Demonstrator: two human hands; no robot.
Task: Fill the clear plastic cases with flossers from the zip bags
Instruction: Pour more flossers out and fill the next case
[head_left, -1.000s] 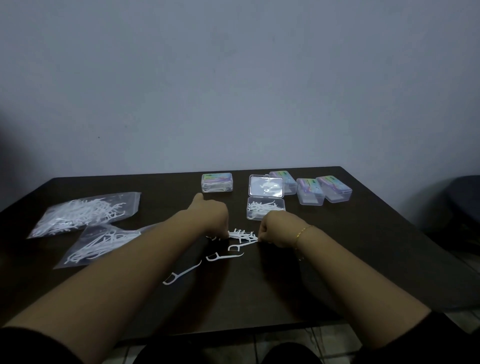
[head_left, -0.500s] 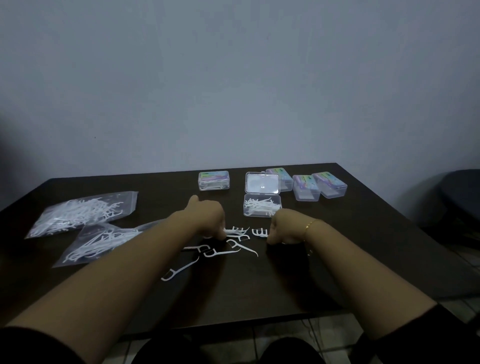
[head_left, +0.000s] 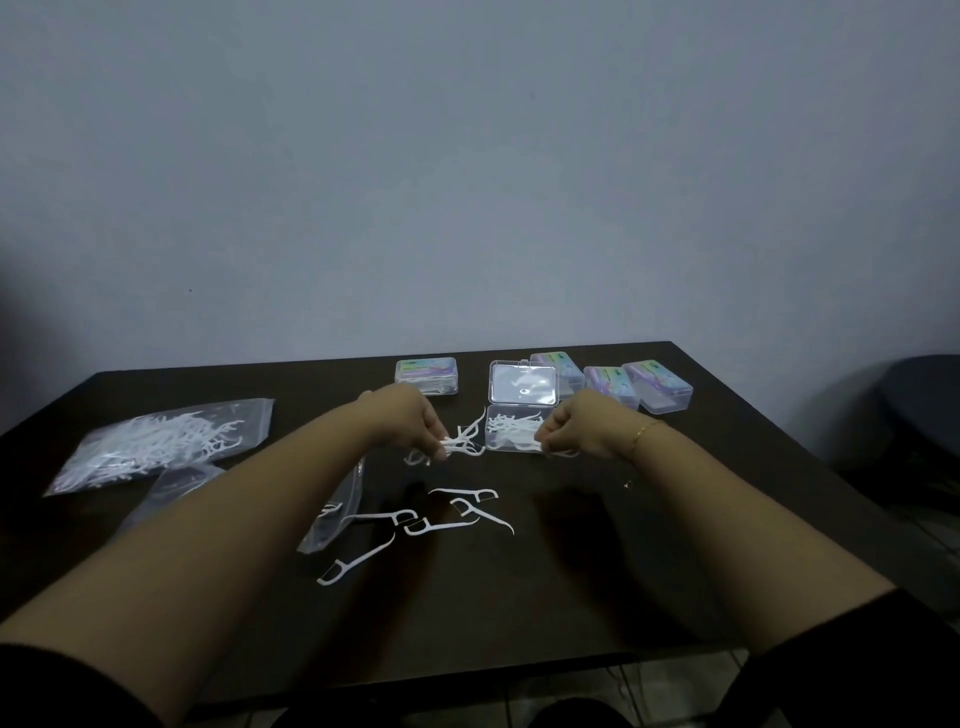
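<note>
1. Left hand (head_left: 410, 423): fingers curled, pinching a bunch of white flossers (head_left: 462, 441) at the fingertips, raised off the dark table (head_left: 571, 597).
2. Right hand (head_left: 576, 426): fingers clenched round a few flossers (head_left: 563, 453) that poke out under the knuckles; gold bracelet (head_left: 645, 430) on the wrist.
3. Open clear case (head_left: 514, 434) sits between the two sets of fingertips, just beside the right ones; part-filled with flossers, lid (head_left: 523, 391) tipped back on the far side.
4. Five loose flossers (head_left: 441, 519) lie on the table nearer the person than both fingertips, under the gap between the hands.
5. Closed case (head_left: 427, 375) beyond the left fingers; three more closed cases (head_left: 657, 393) beyond and right of the right fingers.
6. Full zip bag (head_left: 156, 444) well left of the left fingers. Second zip bag (head_left: 332, 514) mostly hidden under the left forearm; contents can't be made out.
</note>
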